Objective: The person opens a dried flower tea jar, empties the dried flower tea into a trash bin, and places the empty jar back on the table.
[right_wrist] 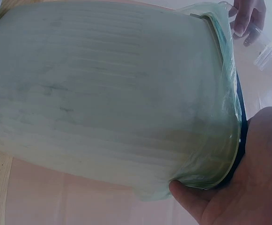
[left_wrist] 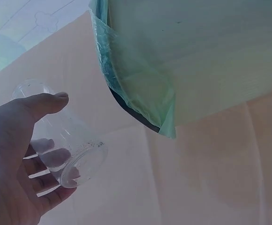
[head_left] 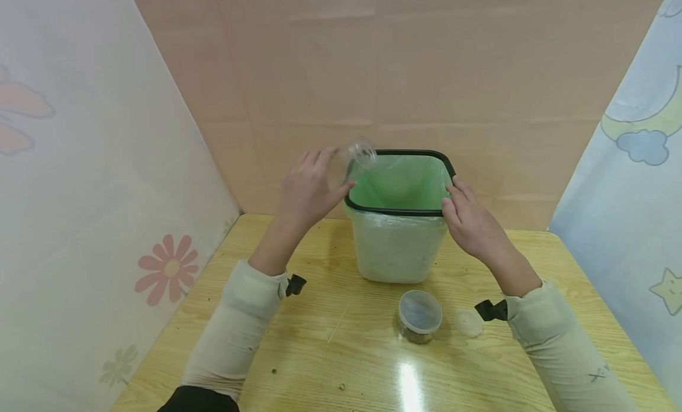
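Note:
In the head view my left hand (head_left: 308, 190) holds a clear plastic jar (head_left: 362, 153), tilted mouth-down at the bin's left rim. From the left wrist, the transparent jar (left_wrist: 75, 136) lies between thumb and fingers, with dark specks near its lower end. A white trash bin (head_left: 396, 249) with a black rim stands upright, lined with a thin green bag (head_left: 399, 184). My right hand (head_left: 474, 225) grips the bin's right rim. Its thumb (right_wrist: 187, 194) presses the bag from outside in the right wrist view, where the other fingers are hidden.
A lidded clear container (head_left: 420, 314) with dark contents stands in front of the bin. Beside it lies a round translucent lid (head_left: 469, 323). Small bits (head_left: 342, 387) lie on the wooden table (head_left: 298, 353). A beige wall backs the table, with printed panels at both sides.

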The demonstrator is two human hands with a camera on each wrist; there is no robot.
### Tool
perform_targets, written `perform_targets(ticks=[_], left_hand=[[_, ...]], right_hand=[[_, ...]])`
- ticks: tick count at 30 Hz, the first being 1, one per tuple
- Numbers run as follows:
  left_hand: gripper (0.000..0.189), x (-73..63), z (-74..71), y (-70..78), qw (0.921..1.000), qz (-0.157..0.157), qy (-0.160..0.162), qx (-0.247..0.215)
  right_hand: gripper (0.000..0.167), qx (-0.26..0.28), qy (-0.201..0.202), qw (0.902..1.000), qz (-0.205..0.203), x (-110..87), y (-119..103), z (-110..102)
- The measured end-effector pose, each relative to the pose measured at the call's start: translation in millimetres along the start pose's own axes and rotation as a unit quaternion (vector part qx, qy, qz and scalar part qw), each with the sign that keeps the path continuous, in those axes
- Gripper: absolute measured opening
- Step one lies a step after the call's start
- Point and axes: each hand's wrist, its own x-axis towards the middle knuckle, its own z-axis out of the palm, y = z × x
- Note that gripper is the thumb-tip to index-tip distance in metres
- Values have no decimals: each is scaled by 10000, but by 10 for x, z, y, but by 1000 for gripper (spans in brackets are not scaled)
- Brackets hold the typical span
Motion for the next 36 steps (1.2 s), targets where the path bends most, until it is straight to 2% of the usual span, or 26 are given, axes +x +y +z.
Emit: perform_targets(ticks=[7, 15, 22, 36], left_hand=[[70, -38, 2, -15, 9995, -187, 6, -247], [68, -95, 26, -70, 9981, -325, 225, -472], [66, -160, 41, -141, 9952, -578, 346, -711], [72, -324, 172, -346, 9891, -959, 261, -1084]], right_hand=[[65, -4, 5, 10000, 10, -3, 5, -2], [64, -27, 27, 10000, 13, -5, 4, -2], [64, -11, 41, 10000, 0, -11, 2, -2], [64, -39, 62, 10000, 19, -5, 8, 3]])
